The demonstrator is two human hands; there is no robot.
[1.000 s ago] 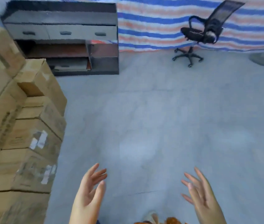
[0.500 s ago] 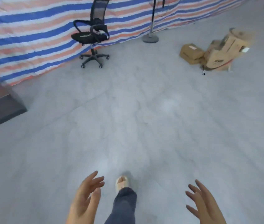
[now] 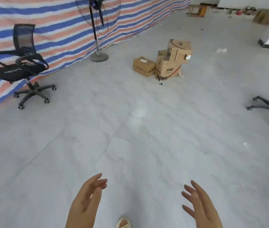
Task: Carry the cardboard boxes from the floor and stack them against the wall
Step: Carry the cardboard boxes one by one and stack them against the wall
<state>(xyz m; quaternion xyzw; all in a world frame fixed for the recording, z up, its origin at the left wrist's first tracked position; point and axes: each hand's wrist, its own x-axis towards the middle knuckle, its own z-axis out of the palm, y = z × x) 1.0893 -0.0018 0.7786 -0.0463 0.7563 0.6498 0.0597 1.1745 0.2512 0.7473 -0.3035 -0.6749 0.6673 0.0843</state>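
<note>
A grey tiled floor (image 3: 130,129) runs to a striped tarpaulin (image 3: 56,30), with a pedestal fan (image 3: 97,27) and a black office chair (image 3: 23,63) before it. Brown cardboard boxes (image 3: 165,61) sit piled on the floor, well ahead of the left hand (image 3: 86,201) and right hand (image 3: 199,206), each grip relaxed, fingers apart, empty.

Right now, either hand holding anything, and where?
Nothing held. Left hand and right hand are both open and empty; the boxes sit on the floor ahead.
</note>
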